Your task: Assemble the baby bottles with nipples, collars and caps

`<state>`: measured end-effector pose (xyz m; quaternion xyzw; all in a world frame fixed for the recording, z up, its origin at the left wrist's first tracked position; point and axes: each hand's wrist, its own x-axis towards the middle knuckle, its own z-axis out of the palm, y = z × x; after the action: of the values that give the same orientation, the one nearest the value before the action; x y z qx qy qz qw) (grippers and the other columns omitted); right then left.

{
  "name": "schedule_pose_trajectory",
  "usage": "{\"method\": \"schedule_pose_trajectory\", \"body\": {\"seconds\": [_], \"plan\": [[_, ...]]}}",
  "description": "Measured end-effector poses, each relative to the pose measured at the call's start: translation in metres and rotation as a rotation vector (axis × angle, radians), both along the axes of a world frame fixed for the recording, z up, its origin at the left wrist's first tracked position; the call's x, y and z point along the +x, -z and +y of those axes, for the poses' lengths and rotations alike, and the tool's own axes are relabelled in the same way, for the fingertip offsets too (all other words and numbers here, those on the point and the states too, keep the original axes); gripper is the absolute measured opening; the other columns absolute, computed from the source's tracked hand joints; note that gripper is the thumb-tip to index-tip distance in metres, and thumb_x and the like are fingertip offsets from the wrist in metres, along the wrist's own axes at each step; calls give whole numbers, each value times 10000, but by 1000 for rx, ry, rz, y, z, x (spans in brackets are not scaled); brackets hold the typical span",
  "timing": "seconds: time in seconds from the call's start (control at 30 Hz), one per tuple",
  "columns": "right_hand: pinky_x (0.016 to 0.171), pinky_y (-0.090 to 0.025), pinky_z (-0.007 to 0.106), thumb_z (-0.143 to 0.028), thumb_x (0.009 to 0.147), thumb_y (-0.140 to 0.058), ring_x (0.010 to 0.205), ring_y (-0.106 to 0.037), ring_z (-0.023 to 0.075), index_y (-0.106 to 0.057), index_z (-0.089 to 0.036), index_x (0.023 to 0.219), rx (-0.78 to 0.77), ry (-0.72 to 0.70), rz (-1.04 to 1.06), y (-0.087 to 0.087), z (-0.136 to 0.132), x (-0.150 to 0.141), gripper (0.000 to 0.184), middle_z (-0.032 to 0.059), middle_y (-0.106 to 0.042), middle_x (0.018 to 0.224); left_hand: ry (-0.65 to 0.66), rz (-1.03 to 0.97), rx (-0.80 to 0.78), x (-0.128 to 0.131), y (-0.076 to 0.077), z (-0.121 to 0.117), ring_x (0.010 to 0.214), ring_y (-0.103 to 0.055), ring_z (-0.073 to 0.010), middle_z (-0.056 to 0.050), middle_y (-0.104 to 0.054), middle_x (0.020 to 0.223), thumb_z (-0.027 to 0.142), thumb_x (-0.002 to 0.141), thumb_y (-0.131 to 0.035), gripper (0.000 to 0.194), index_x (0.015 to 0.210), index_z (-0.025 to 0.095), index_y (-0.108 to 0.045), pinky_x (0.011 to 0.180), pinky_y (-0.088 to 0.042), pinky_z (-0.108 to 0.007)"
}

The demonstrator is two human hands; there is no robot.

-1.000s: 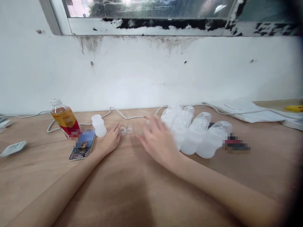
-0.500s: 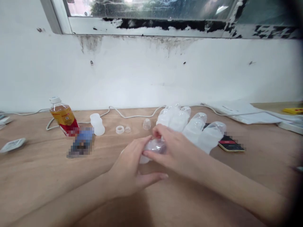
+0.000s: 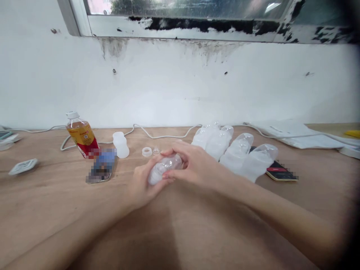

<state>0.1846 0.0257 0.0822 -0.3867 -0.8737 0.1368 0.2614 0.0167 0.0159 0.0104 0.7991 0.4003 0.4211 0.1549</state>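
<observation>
A small frosted baby bottle (image 3: 156, 173) lies tilted between my hands, a clear domed cap (image 3: 174, 161) over its upper end. My left hand (image 3: 143, 185) is wrapped round the bottle's body. Thumb and fingers of my right hand (image 3: 194, 165) grip the clear cap from the right. Beyond the hands, a white collar ring (image 3: 146, 151) and a clear teat (image 3: 156, 150) rest on the table. To their left stands a frosted bottle body (image 3: 120, 144) with no cap. Several capped baby bottles (image 3: 239, 153) are grouped to the right, partly behind my right hand and forearm.
A drink bottle (image 3: 84, 137) with a red and yellow label stands at the left, behind a phone (image 3: 102, 167). Another phone (image 3: 281, 171) lies past the capped bottles. A white cable (image 3: 157, 135) runs along the wall, near a white plastic bag (image 3: 303, 137).
Both hands have moved left. My left hand has closed round the bottle, and the clear cap has come with my right hand onto its end. The loose clear dome is now hidden from view.
</observation>
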Motion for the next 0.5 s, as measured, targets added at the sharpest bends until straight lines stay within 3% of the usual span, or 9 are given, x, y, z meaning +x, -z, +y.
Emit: {"method": "schedule_pose_trajectory", "body": {"seconds": [0.07, 0.13, 0.23, 0.33, 0.43, 0.5], "plan": [[610, -415, 240, -262, 705, -605, 706, -541, 123, -550, -186, 895, 172, 36, -67, -16, 12, 4, 212, 13, -539, 882, -120, -61, 30, -7, 5, 9, 754, -597, -160, -33, -601, 973, 346, 730, -577, 483, 1153, 212, -387, 666, -466, -255], [647, -427, 273, -174, 724, -572, 722, -561, 136, -524, -160, 991, 326, 215, -162, -30, 33, 5, 271, 58, -497, 997, -206, -125, 41, -14, 11, 19, 807, -592, -177, -52, -590, 996, 354, 731, -572, 464, 1131, 192, -401, 725, -459, -281], [680, -436, 347, -10, 699, -514, 819, -583, 221, -509, -132, 1056, 283, 450, -424, -35, 77, -5, 377, 129, -469, 1092, -223, -193, -14, -21, 19, 30, 811, -597, -188, -61, -597, 958, 368, 748, -542, 378, 1057, 180, -432, 732, -460, -297], [706, -439, 412, -3, 654, -573, 886, -570, 292, -594, -74, 891, 106, 583, -489, -20, 124, -20, 248, 158, -542, 984, -198, -233, -50, -25, 23, 34, 786, -604, -186, -54, -601, 914, 373, 755, -533, 349, 1034, 186, -437, 707, -468, -293], [723, -453, 399, -152, 719, -588, 841, -590, 223, -610, -94, 823, 59, 578, -428, 2, 159, -29, 121, 92, -595, 860, -177, -247, -53, -25, 24, 33, 781, -602, -184, -43, -598, 885, 373, 754, -538, 334, 1021, 194, -448, 710, -467, -291], [737, -462, 377, -247, 765, -558, 811, -593, 170, -604, -106, 842, 65, 540, -351, 14, 172, -30, 167, 56, -610, 836, -173, -255, -59, -25, 24, 34, 779, -600, -183, -38, -597, 866, 374, 756, -535, 325, 1012, 193, -451, 714, -465, -291]]}}
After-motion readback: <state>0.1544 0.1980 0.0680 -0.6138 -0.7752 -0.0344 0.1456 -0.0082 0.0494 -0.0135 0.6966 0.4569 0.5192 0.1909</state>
